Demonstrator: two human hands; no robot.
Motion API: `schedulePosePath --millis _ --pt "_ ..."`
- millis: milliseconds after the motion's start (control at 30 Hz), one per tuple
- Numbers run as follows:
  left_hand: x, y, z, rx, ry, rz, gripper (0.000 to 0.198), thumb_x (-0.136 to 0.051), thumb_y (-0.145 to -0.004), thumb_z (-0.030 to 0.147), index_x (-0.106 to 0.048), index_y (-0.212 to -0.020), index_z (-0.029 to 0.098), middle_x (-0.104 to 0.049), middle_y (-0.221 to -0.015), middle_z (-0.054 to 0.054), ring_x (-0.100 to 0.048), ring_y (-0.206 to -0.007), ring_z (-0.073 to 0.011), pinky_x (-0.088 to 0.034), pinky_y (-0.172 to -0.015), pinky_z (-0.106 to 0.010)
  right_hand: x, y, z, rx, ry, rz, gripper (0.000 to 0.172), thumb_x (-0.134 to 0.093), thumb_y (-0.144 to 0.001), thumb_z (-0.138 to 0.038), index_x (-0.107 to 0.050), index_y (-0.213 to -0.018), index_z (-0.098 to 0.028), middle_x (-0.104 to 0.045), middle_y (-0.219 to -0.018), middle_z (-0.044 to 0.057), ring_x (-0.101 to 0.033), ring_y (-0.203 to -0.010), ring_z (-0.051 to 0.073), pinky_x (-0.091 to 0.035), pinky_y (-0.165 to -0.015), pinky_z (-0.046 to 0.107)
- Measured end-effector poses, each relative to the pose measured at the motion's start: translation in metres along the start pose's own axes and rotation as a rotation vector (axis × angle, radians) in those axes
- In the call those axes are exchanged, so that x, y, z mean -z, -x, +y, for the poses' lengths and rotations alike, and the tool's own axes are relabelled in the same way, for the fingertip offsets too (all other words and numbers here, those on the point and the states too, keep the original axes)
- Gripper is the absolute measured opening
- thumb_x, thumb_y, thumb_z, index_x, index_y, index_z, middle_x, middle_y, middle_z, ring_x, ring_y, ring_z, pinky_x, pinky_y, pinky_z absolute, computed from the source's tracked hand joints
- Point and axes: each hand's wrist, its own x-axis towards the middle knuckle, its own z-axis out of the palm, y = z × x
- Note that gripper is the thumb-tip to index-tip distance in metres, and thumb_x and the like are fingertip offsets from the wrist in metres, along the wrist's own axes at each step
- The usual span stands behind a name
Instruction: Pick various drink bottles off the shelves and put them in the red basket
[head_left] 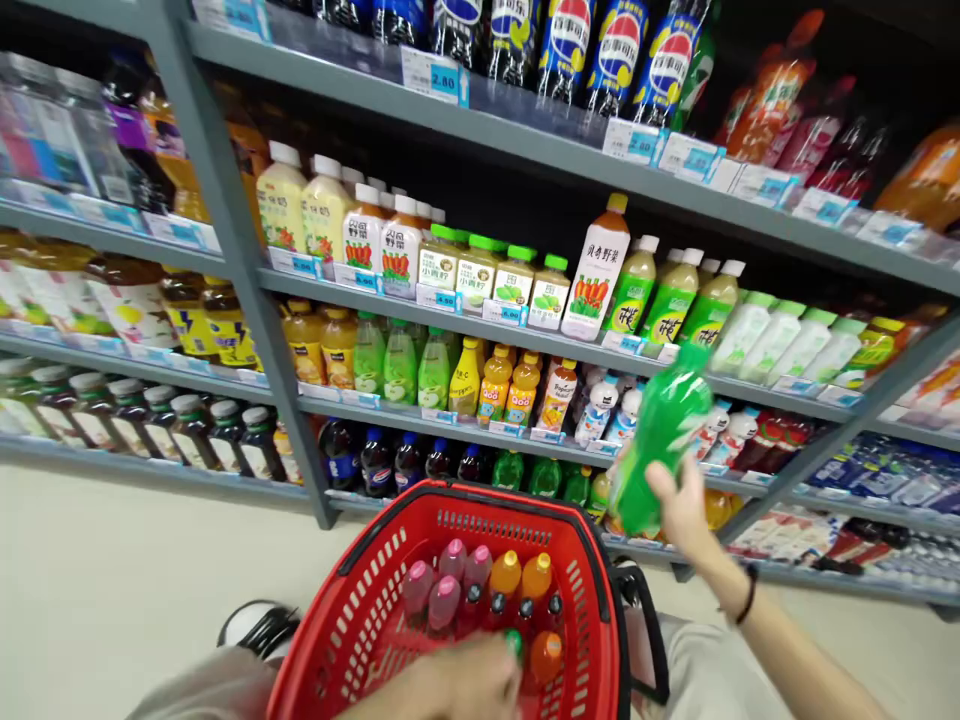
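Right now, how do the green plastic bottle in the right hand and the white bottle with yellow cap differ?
The green plastic bottle is held in the right hand, while the white bottle with yellow cap stands on the grey shelf. The green bottle looks rounded and translucent; the white bottle looks boxy and shows orange carrots. Both narrow toward the top.

The right hand (679,500) is gripping at 4 o'clock, its thumb (660,482) pointing toward 11, while the right forearm (780,630) is slanting toward 5. The left hand (476,672) is hanging low at 6 o'clock, blurring too much to show its fingers; its forearm (397,700) is pointing toward 8.
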Motion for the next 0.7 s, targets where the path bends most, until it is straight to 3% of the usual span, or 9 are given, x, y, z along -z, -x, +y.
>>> schedulePosePath --millis 67,100,167,233,300,367,467,533,700 --pt "0.022 -0.006 0.010 0.012 -0.072 0.143 0.030 -0.062 -0.090 0.050 -0.072 -0.079 0.024 -0.061 -0.066 -0.001 -0.055 -0.063 -0.0229 -0.048 -0.073 -0.042 -0.030 0.052 0.048 -0.144 -0.046 -0.120 0.072 -0.076 -0.085 -0.068 -0.058 -0.138 -0.023 -0.070 -0.136 0.019 -0.065 -0.129 0.044 -0.050 -0.112 0.066" --pt "0.034 -0.009 0.015 0.021 -0.082 0.235 0.037 -0.051 -0.099 0.051 -0.074 -0.099 0.022 -0.066 -0.080 -0.003 -0.059 -0.074 -0.0236 -0.048 -0.078 -0.040 -0.045 0.070 0.063 -0.197 -0.068 -0.135 0.076 -0.077 -0.084 -0.069 -0.058 -0.138 -0.019 -0.068 -0.137 0.020 -0.062 -0.133 0.044 -0.046 -0.117 0.065" --pt "0.056 -0.017 0.027 0.024 -0.081 0.375 0.056 -0.045 -0.103 0.058 -0.060 -0.139 0.019 -0.069 -0.106 -0.008 -0.062 -0.085 -0.0222 -0.049 -0.080 -0.035 -0.068 0.091 0.078 -0.282 -0.137 -0.203 0.076 -0.073 -0.088 -0.068 -0.058 -0.140 -0.015 -0.065 -0.143 0.021 -0.060 -0.138 0.040 -0.043 -0.122 0.061" --pt "0.074 -0.026 0.035 -0.018 -0.067 0.435 0.074 -0.055 -0.098 0.062 -0.046 -0.155 0.016 -0.068 -0.122 -0.013 -0.065 -0.091 -0.0221 -0.053 -0.086 -0.036 -0.080 0.098 0.081 -0.304 -0.207 -0.294 0.071 -0.071 -0.093 -0.063 -0.057 -0.144 -0.016 -0.063 -0.148 0.019 -0.061 -0.137 0.036 -0.045 -0.121 0.055" --pt "0.083 -0.035 0.038 -0.029 -0.031 0.443 0.074 -0.065 -0.095 0.060 -0.051 -0.152 0.015 -0.069 -0.127 -0.015 -0.067 -0.107 -0.0256 -0.053 -0.099 -0.040 -0.082 0.098 0.080 -0.288 -0.202 -0.407 0.070 -0.074 -0.093 -0.060 -0.058 -0.146 -0.017 -0.063 -0.148 0.017 -0.062 -0.135 0.035 -0.047 -0.119 0.051" --pt "0.086 -0.040 0.036 -0.042 0.106 0.413 0.065 -0.075 -0.089 0.057 -0.063 -0.136 0.014 -0.073 -0.124 -0.014 -0.068 -0.116 -0.0287 -0.054 -0.105 -0.042 -0.081 0.101 0.079 -0.289 -0.149 -0.479 0.071 -0.077 -0.090 -0.060 -0.060 -0.144 -0.018 -0.064 -0.146 0.017 -0.061 -0.136 0.036 -0.046 -0.119 0.051" --pt "0.082 -0.041 0.026 -0.049 0.395 0.380 0.062 -0.090 -0.075 0.052 -0.070 -0.117 0.012 -0.077 -0.115 -0.013 -0.073 -0.105 -0.0280 -0.060 -0.096 -0.040 -0.083 0.110 0.077 -0.373 -0.176 -0.561 0.072 -0.076 -0.089 -0.063 -0.062 -0.144 -0.019 -0.065 -0.146 0.016 -0.059 -0.138 0.036 -0.046 -0.119 0.050" --pt "0.079 -0.036 0.019 -0.031 0.527 0.407 0.064 -0.094 -0.070 0.050 -0.070 -0.115 0.011 -0.079 -0.112 -0.012 -0.075 -0.099 -0.0262 -0.061 -0.093 -0.038 -0.086 0.115 0.072 -0.490 -0.299 -0.635 0.076 -0.072 -0.089 -0.070 -0.061 -0.146 -0.021 -0.065 -0.145 0.015 -0.060 -0.137 0.034 -0.049 -0.115 0.047" --pt "0.078 -0.016 0.005 -0.029 0.676 0.485 0.059 -0.094 -0.073 0.048 -0.071 -0.113 0.013 -0.080 -0.110 -0.009 -0.075 -0.102 -0.0243 -0.059 -0.100 -0.038 -0.094 0.120 0.059 -0.978 -0.602 -0.821 0.090 -0.033 -0.092 -0.088 -0.066 -0.137 -0.018 -0.074 -0.122 0.016 -0.073 -0.112 0.033 -0.058 -0.096 0.046"
